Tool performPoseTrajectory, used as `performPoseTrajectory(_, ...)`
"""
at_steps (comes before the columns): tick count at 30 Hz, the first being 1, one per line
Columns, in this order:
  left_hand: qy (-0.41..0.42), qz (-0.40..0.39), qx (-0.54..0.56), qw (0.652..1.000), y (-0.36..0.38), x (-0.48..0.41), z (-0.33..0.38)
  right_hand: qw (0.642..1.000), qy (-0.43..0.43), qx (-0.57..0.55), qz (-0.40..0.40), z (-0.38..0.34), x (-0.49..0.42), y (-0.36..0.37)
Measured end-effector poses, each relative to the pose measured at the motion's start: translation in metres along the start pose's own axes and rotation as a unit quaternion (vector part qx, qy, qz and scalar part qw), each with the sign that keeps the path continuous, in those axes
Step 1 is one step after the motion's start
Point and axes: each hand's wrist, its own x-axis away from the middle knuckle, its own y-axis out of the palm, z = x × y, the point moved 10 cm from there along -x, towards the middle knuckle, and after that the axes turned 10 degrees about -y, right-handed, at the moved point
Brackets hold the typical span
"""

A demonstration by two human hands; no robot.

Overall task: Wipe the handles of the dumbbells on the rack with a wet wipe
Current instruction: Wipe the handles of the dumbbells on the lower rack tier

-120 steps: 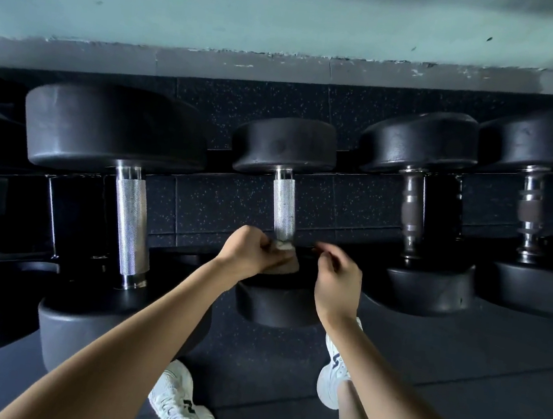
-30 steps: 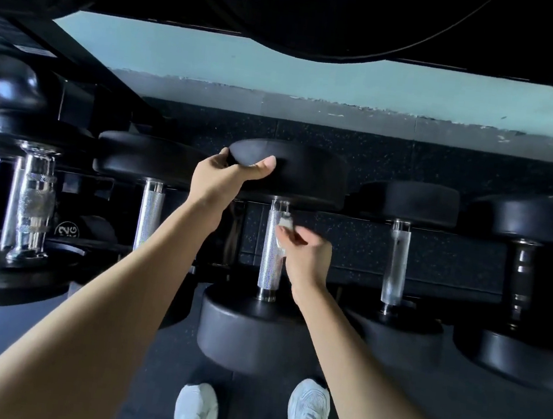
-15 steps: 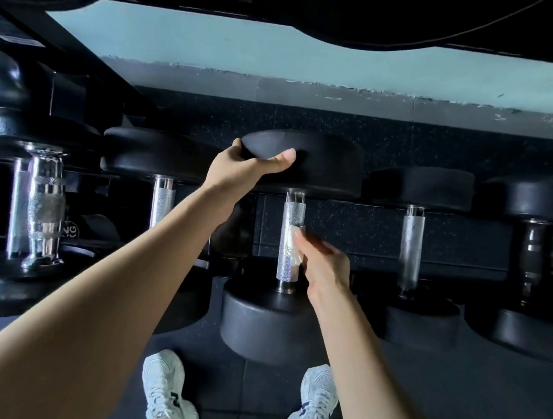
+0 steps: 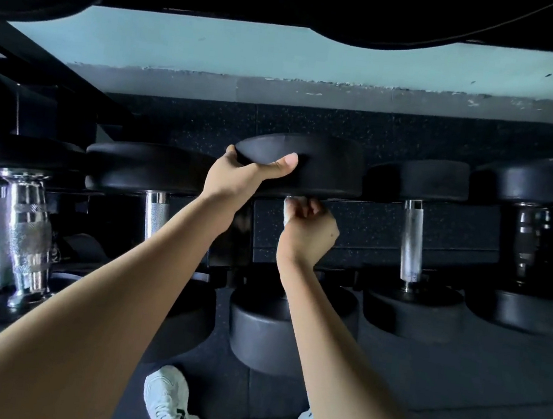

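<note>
Since half a second ago the right grip [image 4: 310, 230] has slid up the handle from its middle toward 12 o'clock. It now sits at the handle's far end, just under the far head [image 4: 328, 167] of the centre dumbbell [image 4: 261, 331]. Its fingers are clenched round the handle with the wet wipe [image 4: 287, 211] pressed inside. Only a white scrap of the wipe shows at the fist's 10 o'clock edge, and the handle itself is hidden behind hand and forearm.

The left grip [image 4: 242, 176] has not shifted. It clasps the 9 o'clock rim of the far head, fingers hooked over the top and thumb laid flat along the side.

The dumbbell lies on the rack [image 4: 382, 202], its near head at 6 o'clock of the right grip. A neighbour with a knurled bar [image 4: 156, 213] lies at 9 o'clock, and beyond it is a chrome dumbbell [image 4: 28, 229]. Another neighbour [image 4: 410, 245] lies at 3 o'clock, with a darker one [image 4: 532, 238] past that. A white shoe [image 4: 170, 404] stands on the dark floor [image 4: 455, 384] at 6 o'clock.
</note>
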Motion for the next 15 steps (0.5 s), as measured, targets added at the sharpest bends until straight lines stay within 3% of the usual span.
performPoseTrajectory(3,-0.003,-0.004,0.013,1.0,0.001,0.002,-0.001,0.999,0.025,-0.024,0.013,0.006,0.0,0.006)
performPoseTrajectory(6,-0.016,-0.012,0.032,0.999,0.003,0.005,-0.002,0.986,0.068,-0.154,-0.009,0.018,-0.002,0.008)
performPoseTrajectory(10,-0.016,-0.003,0.048,0.999,0.004,0.007,-0.002,0.943,0.138,-0.253,-0.169,0.033,-0.021,0.017)
performPoseTrajectory(13,-0.016,-0.002,0.049,0.999,0.005,0.006,-0.002,0.888,0.072,-0.309,-0.334,0.016,-0.017,0.033)
performPoseTrajectory(15,-0.014,-0.002,0.047,0.999,0.005,0.006,-0.003,0.916,0.067,-0.247,-0.308,0.024,-0.019,0.027)
